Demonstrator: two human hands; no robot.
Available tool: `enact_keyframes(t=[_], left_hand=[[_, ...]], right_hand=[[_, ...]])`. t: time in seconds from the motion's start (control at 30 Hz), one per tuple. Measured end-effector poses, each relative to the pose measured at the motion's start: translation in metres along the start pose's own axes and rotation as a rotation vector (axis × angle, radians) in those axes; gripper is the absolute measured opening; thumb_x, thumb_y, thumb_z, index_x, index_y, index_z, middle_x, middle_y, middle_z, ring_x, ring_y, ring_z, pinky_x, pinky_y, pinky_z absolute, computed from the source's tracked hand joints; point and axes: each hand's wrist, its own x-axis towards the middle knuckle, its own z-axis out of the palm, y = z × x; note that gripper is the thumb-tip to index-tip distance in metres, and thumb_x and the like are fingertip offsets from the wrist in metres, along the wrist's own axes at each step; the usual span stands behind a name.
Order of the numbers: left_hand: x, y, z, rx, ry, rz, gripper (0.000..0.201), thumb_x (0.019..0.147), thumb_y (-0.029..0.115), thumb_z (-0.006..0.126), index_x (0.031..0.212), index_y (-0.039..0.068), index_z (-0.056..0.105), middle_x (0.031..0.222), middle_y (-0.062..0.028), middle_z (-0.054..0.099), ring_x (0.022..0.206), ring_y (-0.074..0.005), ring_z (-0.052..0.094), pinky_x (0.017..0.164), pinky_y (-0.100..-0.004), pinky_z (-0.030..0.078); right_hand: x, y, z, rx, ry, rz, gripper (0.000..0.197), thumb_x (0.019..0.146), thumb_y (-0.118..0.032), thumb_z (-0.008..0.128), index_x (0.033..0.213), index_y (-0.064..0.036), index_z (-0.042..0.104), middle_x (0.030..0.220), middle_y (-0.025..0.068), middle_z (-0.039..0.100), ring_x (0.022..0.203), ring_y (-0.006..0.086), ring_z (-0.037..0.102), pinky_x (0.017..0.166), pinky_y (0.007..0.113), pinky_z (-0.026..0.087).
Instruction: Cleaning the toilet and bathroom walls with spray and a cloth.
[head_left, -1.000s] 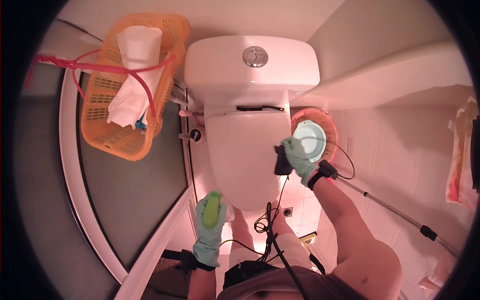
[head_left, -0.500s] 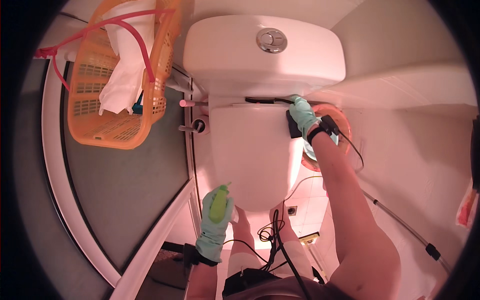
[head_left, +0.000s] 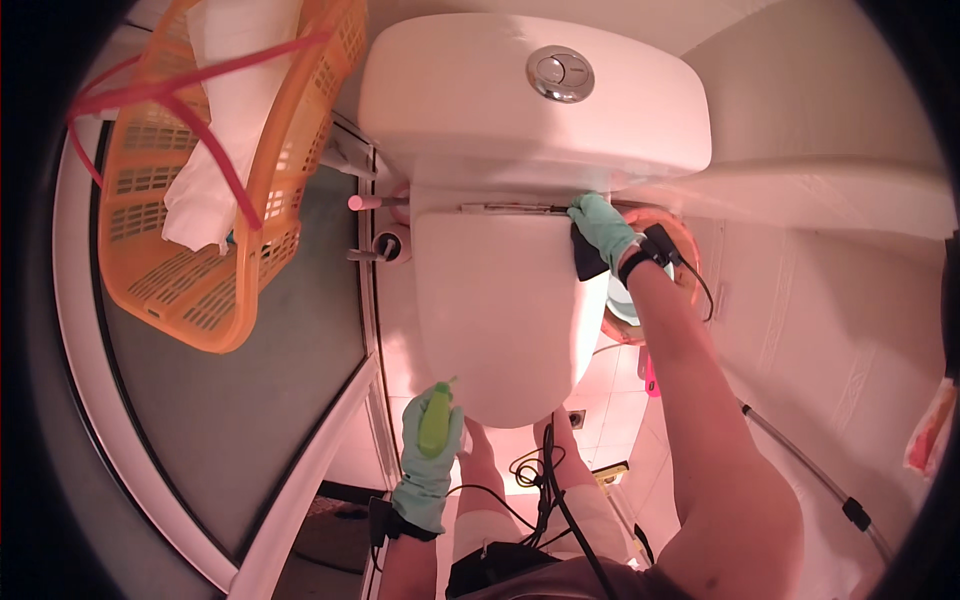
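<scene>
A closed white toilet lid (head_left: pixel 500 310) lies in front of the cistern (head_left: pixel 450 90), which has a round chrome flush button (head_left: pixel 560 74). My right hand (head_left: pixel 603 228), in a mint-green glove, is closed on a black cloth (head_left: pixel 588 254) at the lid's back right corner. Part of the cloth hangs over the lid's right edge. Beside the fingers, a thin dark and silvery strip (head_left: pixel 515 208) runs along the back of the lid; what it is I cannot make out. My gloved left hand (head_left: pixel 427 440) grips a small green bottle (head_left: pixel 435 422) with a narrow nozzle, close to the lid's front left.
An orange plastic basket (head_left: pixel 180 300) with pink straps and white cloth hangs at upper left, beside a framed glass panel (head_left: pixel 310 280). An orange-rimmed bucket (head_left: pixel 690 240) stands right of the toilet. A metal pole (head_left: pixel 810 462) leans lower right. Black cables (head_left: pixel 550 480) hang before my legs.
The view has shifted slightly. The black strip behind the lid no longer reaches leftward from my right hand; a silvery strip shows there. My left hand keeps its hold on the bottle.
</scene>
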Motion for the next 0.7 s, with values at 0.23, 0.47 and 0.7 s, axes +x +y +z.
enact_keyframes(t=[0.23,0.47,0.7], left_hand=[[0.006,0.025,0.003,-0.047,-0.029,-0.039,0.041,0.085,0.001,0.069,0.123,-0.001,0.054,0.108,-0.0063,0.059,0.095,-0.0121,0.058,0.083,-0.0256,0.049],[-0.012,0.055,0.002,-0.012,0.012,0.083,0.041,0.085,0.000,0.068,0.124,-0.001,0.054,0.112,-0.0077,0.059,0.098,-0.0136,0.058,0.087,-0.0269,0.049],[-0.068,0.098,-0.002,0.023,0.025,0.142,0.043,0.085,0.002,0.069,0.125,-0.001,0.053,0.110,-0.0077,0.060,0.096,-0.0134,0.058,0.085,-0.0277,0.049]], right_hand=[[-0.092,-0.034,-0.057,0.689,-0.095,0.170,0.020,0.097,-0.019,0.056,0.103,-0.0029,0.066,0.093,0.0082,0.065,0.088,0.0189,0.059,0.079,0.032,0.048],[-0.183,-0.099,-0.124,1.293,-0.417,0.238,0.032,0.101,-0.026,0.052,0.115,0.0013,0.062,0.103,0.0027,0.062,0.092,0.0099,0.056,0.086,0.025,0.047],[-0.248,-0.142,-0.183,1.375,-0.492,0.147,0.026,0.099,-0.016,0.053,0.117,0.0026,0.058,0.108,0.0069,0.063,0.102,0.0147,0.060,0.091,0.028,0.049]])
